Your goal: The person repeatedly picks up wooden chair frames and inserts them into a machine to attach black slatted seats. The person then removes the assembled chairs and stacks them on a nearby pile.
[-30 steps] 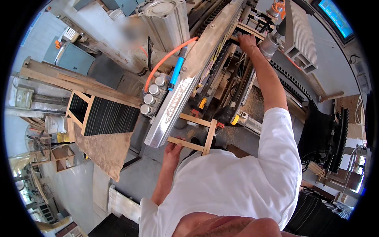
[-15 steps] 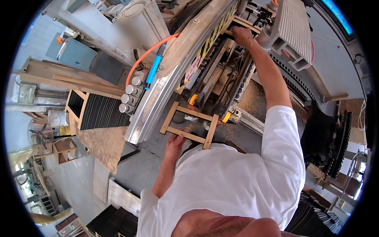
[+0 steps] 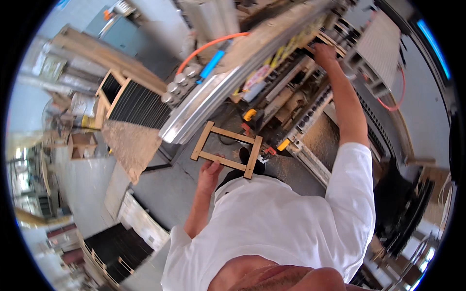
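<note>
My left hand (image 3: 209,172) grips one rail of a small wooden frame (image 3: 223,162), thumb on top, holding it in front of my waist. The frame has two side bars joined by two crosspieces, with an open middle. My right arm stretches far forward over a long machine (image 3: 291,97). At its far end, my right hand (image 3: 325,54) is closed on another wooden frame (image 3: 335,43) lying in the machine. Its fingertips are partly hidden and blurred.
A metal beam (image 3: 194,111) with a blue tube (image 3: 211,65) and orange hose (image 3: 204,47) runs along the left. Further left stands a stack of dark slats (image 3: 138,104) on a board (image 3: 131,145). A ribbed aluminium profile (image 3: 376,53) juts over the machine's right.
The view has turned, so the machine sits further right. My left hand has drawn its frame leftward, away from the machine's near end. My right hand stays at the far frame.
</note>
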Demonstrator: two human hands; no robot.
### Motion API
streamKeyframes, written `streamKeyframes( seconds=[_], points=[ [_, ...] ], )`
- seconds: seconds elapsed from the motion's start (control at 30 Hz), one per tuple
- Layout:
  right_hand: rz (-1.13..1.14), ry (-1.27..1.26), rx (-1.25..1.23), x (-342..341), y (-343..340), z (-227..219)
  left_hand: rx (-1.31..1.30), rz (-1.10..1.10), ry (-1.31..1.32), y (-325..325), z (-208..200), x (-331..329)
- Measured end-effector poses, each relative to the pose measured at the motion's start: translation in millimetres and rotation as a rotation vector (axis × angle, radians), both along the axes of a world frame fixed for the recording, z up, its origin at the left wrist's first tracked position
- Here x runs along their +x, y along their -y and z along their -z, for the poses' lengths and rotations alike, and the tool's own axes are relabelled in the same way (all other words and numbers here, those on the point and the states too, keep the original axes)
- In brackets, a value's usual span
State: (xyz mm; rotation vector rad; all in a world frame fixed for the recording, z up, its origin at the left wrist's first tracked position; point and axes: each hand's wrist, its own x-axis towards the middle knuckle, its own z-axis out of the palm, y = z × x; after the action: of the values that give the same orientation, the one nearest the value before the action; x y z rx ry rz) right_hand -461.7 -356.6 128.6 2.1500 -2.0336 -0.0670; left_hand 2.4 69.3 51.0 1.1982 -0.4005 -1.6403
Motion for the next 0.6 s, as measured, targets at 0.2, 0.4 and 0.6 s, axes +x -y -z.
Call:
streamKeyframes(
  seconds=[0.2, 0.4, 0.6],
  points=[
    [-0.064, -0.027, -0.067, -42.4, -2.9, 6.5, -0.019, -0.05, 0.123, 7.4, -27.5, 17.9],
    [-0.004, -0.134, 0.111, 32.0, -32.8, -47.7, -0.134, -0.182, 0.324, -16.3, -59.0, 58.8],
    [0.064, -0.14, 0.031, 21.9, -26.8, -34.4, -0.317, -0.277, 0.387, -18.8, -97.6, 131.0]
  ],
)
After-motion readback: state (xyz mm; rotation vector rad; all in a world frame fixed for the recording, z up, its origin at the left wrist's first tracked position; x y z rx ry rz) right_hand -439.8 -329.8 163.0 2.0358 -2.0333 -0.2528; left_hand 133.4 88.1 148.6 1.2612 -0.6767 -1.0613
